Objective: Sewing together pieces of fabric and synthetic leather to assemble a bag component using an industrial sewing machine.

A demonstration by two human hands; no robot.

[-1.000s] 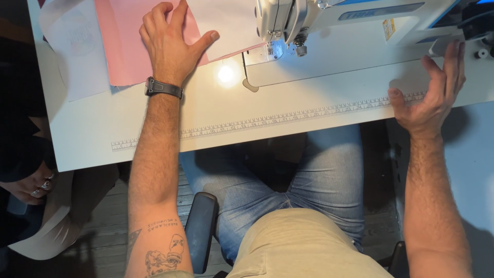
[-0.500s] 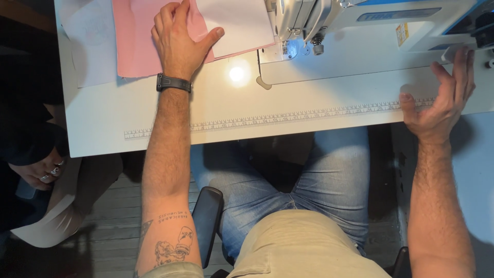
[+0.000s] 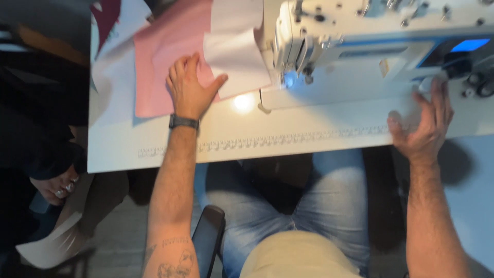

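Note:
My left hand (image 3: 189, 88) lies flat, fingers spread, on a pink fabric sheet (image 3: 159, 56) spread over the left part of a white sewing table (image 3: 309, 135). A white fabric piece (image 3: 235, 51) lies over the pink one, right of my thumb, reaching toward the needle area (image 3: 291, 78) of a white sewing machine (image 3: 370, 41). My right hand (image 3: 423, 123) rests open on the table's right side, fingers spread against the machine's base, holding nothing. A dark watch (image 3: 183, 122) is on my left wrist.
A printed ruler strip (image 3: 267, 140) runs along the table's front edge. A bright light spot (image 3: 243, 102) glows on the table. Another person's hand (image 3: 54, 188) with rings shows at the left, below the table. My jeans-clad legs and a dark chair arm (image 3: 208, 242) are underneath.
The view has shifted, so the table and machine appear further right and lower. Both hands keep their places on the fabric and at the machine's base.

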